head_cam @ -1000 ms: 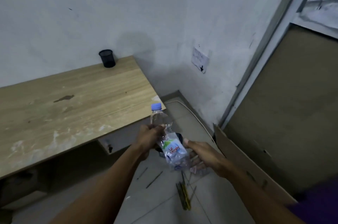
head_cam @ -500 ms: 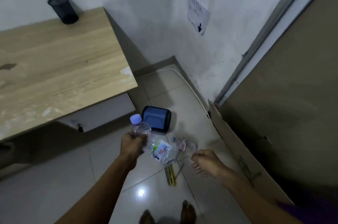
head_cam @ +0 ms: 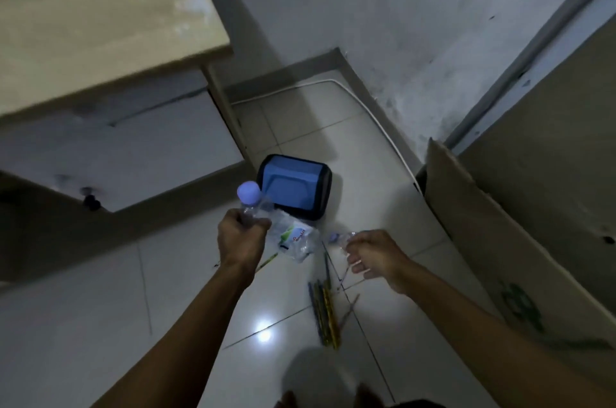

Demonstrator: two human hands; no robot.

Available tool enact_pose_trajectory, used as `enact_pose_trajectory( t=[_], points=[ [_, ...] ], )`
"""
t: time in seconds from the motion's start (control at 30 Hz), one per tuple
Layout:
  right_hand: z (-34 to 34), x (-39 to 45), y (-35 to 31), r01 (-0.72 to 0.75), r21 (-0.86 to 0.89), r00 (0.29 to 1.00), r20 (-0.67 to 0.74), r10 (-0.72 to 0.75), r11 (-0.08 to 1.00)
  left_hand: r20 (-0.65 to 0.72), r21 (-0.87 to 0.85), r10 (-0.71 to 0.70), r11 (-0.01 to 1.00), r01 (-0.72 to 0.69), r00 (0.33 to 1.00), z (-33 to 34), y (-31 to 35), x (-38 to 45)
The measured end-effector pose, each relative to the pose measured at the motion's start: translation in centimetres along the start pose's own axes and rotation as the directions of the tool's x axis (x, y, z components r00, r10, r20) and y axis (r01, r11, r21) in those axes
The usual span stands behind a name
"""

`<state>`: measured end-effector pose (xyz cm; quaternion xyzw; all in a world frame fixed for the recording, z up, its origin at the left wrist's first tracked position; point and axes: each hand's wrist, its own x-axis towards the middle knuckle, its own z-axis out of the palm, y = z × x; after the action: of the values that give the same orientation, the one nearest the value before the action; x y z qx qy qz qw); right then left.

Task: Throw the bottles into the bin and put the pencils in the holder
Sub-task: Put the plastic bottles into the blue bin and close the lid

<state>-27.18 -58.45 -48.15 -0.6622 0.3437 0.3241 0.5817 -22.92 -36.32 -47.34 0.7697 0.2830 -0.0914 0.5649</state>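
My left hand (head_cam: 240, 234) is shut on the neck of a crumpled clear bottle (head_cam: 293, 236) with a blue cap, held just in front of the blue bin (head_cam: 325, 194) on the floor. My right hand (head_cam: 373, 254) is down at a second small bottle (head_cam: 338, 237) lying on the tiles. Its fingers curl beside that bottle, and whether they grip it is unclear. Several pencils (head_cam: 324, 314) lie in a bunch on the floor below my hands. One more pencil (head_cam: 267, 261) lies under my left wrist. The pencil holder is out of view.
A wooden desk (head_cam: 100, 24) with a white drawer front (head_cam: 133, 154) overhangs at the upper left. A cardboard sheet (head_cam: 500, 241) leans at the right. A white cable (head_cam: 383, 127) runs along the wall's foot. My feet (head_cam: 290, 399) show at the bottom edge.
My view has tilted down from the desk to the floor, so the black holder has left the frame. My right hand let go of the held bottle and dropped to the second bottle.
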Motion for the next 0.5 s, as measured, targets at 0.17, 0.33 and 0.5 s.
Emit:
enact_pose_trajectory(
  t=[0.17, 0.33, 0.5],
  points=[
    [2.1, 9.5, 0.5, 0.207, -0.135, 0.974, -0.07, -0.218, 0.969, -0.052, -0.014, 0.207, 0.978, -0.208, 0.977, 2.3, -3.6, 6.1],
    [4.0, 15.9, 0.1, 0.433, -0.449, 0.8, -0.209, -0.563, 0.782, -0.015, 0.032, 0.452, 0.892, -0.451, 0.892, 3.7, -6.5, 11.0],
    [4.7, 20.7, -0.6, 0.557, -0.654, 0.564, -0.154, -0.811, 0.511, -0.076, 0.052, 0.631, 0.776, -0.629, 0.772, 4.6, -9.3, 14.5]
  ],
)
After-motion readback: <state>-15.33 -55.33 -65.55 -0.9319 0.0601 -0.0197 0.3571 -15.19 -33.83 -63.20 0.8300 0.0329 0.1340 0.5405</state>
